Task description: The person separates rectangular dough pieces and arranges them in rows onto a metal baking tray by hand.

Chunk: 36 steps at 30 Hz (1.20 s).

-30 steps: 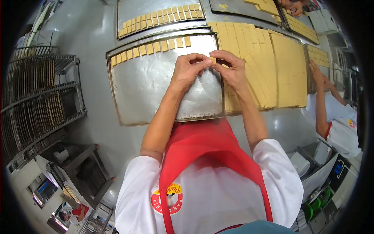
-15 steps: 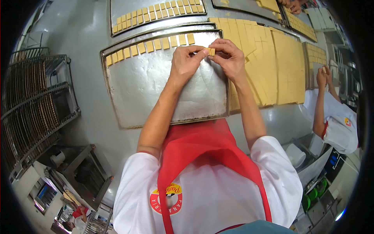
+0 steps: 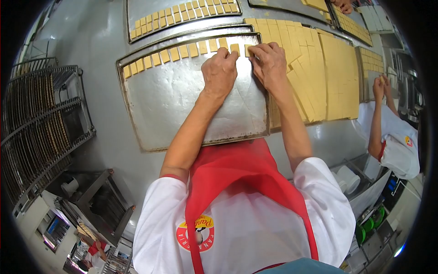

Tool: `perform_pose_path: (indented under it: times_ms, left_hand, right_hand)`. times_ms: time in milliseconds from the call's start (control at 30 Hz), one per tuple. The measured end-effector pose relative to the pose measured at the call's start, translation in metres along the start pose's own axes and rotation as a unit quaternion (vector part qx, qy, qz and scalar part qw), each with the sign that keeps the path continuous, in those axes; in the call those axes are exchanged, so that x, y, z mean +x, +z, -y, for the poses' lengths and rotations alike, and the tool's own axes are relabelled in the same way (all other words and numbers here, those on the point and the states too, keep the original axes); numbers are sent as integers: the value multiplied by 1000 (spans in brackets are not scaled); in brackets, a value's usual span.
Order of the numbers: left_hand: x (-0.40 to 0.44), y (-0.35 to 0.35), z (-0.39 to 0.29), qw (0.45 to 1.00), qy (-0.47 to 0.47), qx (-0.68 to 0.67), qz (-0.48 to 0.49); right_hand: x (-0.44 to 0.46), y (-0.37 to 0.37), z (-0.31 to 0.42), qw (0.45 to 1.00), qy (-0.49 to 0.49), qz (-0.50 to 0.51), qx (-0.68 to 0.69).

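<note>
A metal baking tray [image 3: 182, 109] lies before me with a row of small yellow rectangular dough pieces [image 3: 174, 54] along its far edge. At the right end of that row, the bent fingertips of my left hand [image 3: 219, 73] are closed on a dough piece [image 3: 234, 49]. Beside it, near the tray's far right corner, my right hand [image 3: 270, 66] pinches another dough piece [image 3: 248, 50] between thumb and fingers. Both pieces are at tray level.
To the right lies a large sheet of cut yellow dough [image 3: 315, 73]. A second tray with dough pieces [image 3: 182, 14] stands behind mine. A co-worker's hands [image 3: 381, 86] are at the right. A tray rack [image 3: 45, 123] stands at the left.
My hands were together over the tray, holding a small stack of dough pieces. They have moved apart, and two separate pieces now show at the row's right end.
</note>
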State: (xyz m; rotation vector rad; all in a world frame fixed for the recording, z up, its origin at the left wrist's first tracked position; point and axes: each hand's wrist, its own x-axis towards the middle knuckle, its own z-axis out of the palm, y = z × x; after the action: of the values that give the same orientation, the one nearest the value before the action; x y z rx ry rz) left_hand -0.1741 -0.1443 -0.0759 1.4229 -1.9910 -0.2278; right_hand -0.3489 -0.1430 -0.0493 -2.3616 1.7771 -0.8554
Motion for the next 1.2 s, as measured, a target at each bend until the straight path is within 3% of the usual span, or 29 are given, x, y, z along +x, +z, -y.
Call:
perform_pose_path:
  times_ms: [100, 267, 533, 667, 733, 767, 833, 1200]
  left_hand:
    - [3, 2, 1, 1000, 10, 2, -12]
    - [15, 12, 8, 1000, 9, 24, -11]
    - [15, 0, -3, 999, -30, 10, 36]
    - [0, -20, -13, 997, -45, -35, 55]
    - [-10, -25, -14, 997, -43, -45, 51]
    - [-16, -25, -13, 996, -40, -45, 60]
    - [-24, -30, -18, 996, -36, -42, 70]
    - [-42, -34, -42, 993, -83, -52, 70]
  right_hand:
    - [3, 1, -1, 999, -8, 12, -33]
    - [18, 16, -5, 996, -37, -80, -10]
    - [17, -3, -32, 998, -37, -39, 37]
    - [0, -48, -108, 996, -22, 55, 71]
    - [-7, -68, -146, 973, -14, 218, 71]
    - [-13, -76, -158, 973, -14, 217, 71]
    - [-22, -86, -175, 942, 20, 322, 91]
    - [6, -77, -195, 896, -107, 430, 21]
